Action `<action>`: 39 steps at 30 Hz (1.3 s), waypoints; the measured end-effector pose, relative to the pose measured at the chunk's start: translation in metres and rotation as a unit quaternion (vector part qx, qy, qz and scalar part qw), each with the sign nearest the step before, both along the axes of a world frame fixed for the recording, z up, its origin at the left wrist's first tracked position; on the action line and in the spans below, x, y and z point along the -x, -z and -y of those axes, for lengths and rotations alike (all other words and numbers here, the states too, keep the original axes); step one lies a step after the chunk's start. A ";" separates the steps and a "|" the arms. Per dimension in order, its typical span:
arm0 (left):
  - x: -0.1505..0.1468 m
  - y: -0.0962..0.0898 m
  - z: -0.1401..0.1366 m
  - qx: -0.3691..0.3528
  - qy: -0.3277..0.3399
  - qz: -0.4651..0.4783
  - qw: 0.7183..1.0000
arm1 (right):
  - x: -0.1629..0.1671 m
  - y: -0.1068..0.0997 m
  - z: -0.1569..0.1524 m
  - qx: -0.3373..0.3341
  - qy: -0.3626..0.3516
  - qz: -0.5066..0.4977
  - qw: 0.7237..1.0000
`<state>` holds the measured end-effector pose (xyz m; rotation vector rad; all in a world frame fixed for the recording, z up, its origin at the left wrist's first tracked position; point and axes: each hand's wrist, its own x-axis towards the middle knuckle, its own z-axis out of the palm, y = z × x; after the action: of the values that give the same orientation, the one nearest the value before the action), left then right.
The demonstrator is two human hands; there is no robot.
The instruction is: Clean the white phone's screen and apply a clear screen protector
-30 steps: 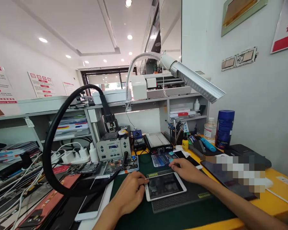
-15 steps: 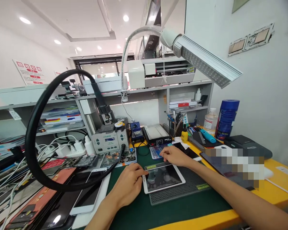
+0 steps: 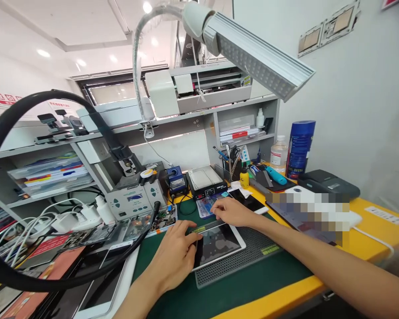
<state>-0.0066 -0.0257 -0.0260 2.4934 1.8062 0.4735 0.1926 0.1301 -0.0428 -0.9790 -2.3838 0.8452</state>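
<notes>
A white-framed tablet [image 3: 219, 243] lies face up on a grey perforated mat [image 3: 252, 250], its dark screen marked with uneven lighter patches. My left hand [image 3: 177, 250] covers the tablet's left edge; its fingers are apart, and the fingertips rest at the screen's upper left. At the far edge of the tablet is my right hand [image 3: 231, 212], fingers bent and drawn together. Whatever those fingertips pinch, if anything, is too small to make out. Just beyond them lies a blue, card-like item [image 3: 204, 207].
A black flexible hose [image 3: 56, 283] loops across the left side, over more tablets [image 3: 101, 283]. Behind stand a grey station with buttons [image 3: 133, 201] and a black heating plate [image 3: 206, 184]. To the right are a phone [image 3: 249, 201] and a blue can [image 3: 300, 148]. A lamp [image 3: 252, 48] hangs overhead.
The view has shifted to the right and down. My left hand has moved further over the tablet's left edge, its fingers more spread. My right hand stays at the far edge, fingers bent.
</notes>
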 end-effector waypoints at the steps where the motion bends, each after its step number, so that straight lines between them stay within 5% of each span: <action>1: -0.002 -0.001 -0.001 -0.001 0.004 -0.007 1.000 | 0.000 0.000 0.000 -0.001 0.000 -0.001 1.000; 14: -0.026 -0.010 -0.010 0.016 0.025 -0.031 0.999 | 0.001 0.002 -0.001 0.007 0.009 -0.026 1.000; 39: -0.076 -0.007 -0.042 0.017 0.049 -0.032 0.998 | 0.004 0.001 -0.012 0.163 0.054 -0.133 0.976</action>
<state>0.0692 0.0159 -0.0192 2.5883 1.6864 0.3599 0.1890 0.1422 -0.0439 -1.0308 -1.9863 1.2673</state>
